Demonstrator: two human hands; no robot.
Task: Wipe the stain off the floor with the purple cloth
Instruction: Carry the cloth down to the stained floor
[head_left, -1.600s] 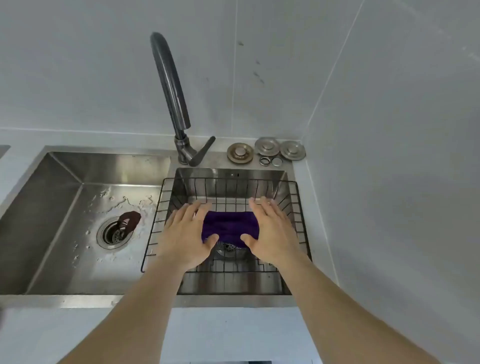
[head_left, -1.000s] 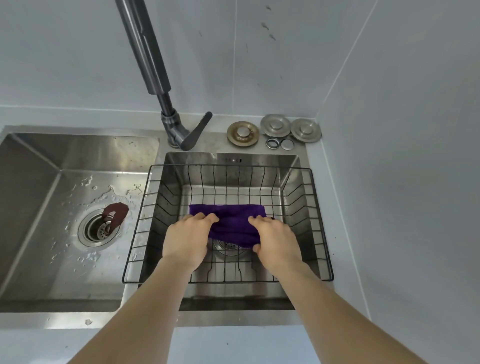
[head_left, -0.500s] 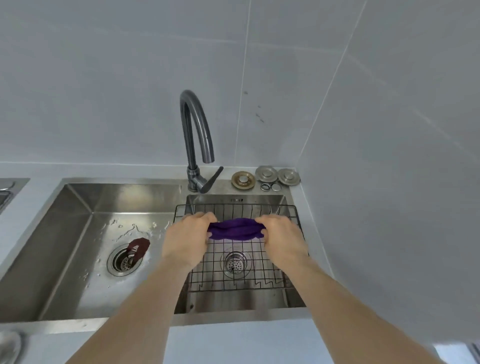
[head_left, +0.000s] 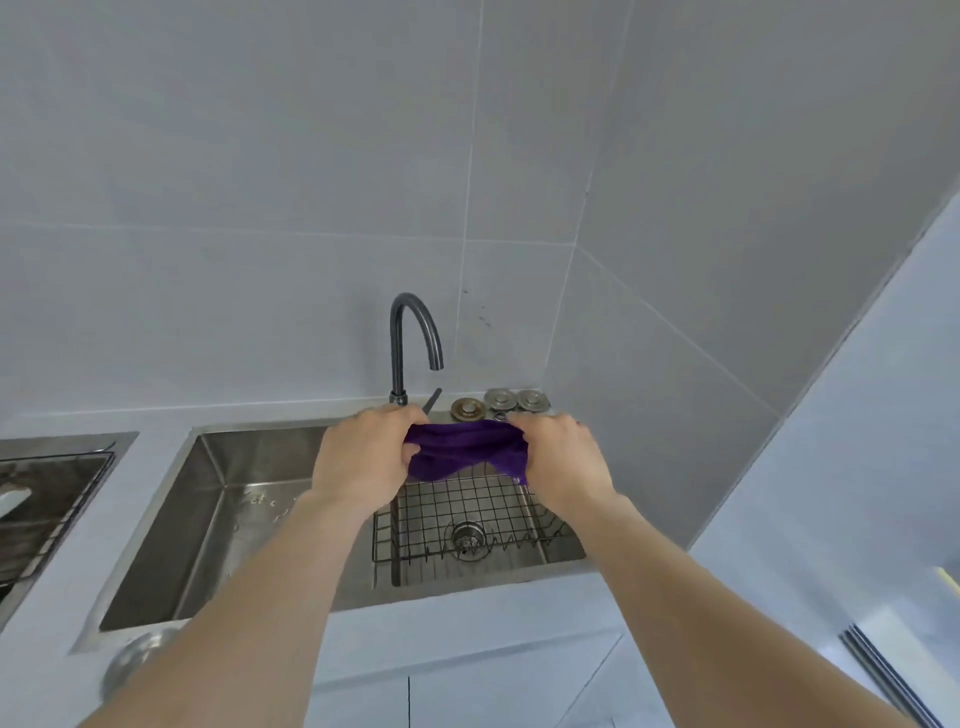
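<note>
The purple cloth (head_left: 462, 448) hangs stretched between both hands, above the black wire basket (head_left: 467, 519) in the right basin of the steel sink (head_left: 208, 499). My left hand (head_left: 366, 460) is closed on the cloth's left end. The right end is bunched in my right hand (head_left: 563, 460). The cloth sags a little in the middle and is clear of the basket. Neither the floor nor any stain is in view.
A dark curved faucet (head_left: 410, 343) stands behind the hands. Round metal drain covers (head_left: 498, 402) lie on the counter at the back right. A tiled wall closes the right side. A metal lid (head_left: 132, 662) sits on the counter's front left. White cabinet doors (head_left: 467, 691) are below.
Both hands closed on the cloth in the basket and lifted it up out of the sink. The camera has tilted up and pulled back.
</note>
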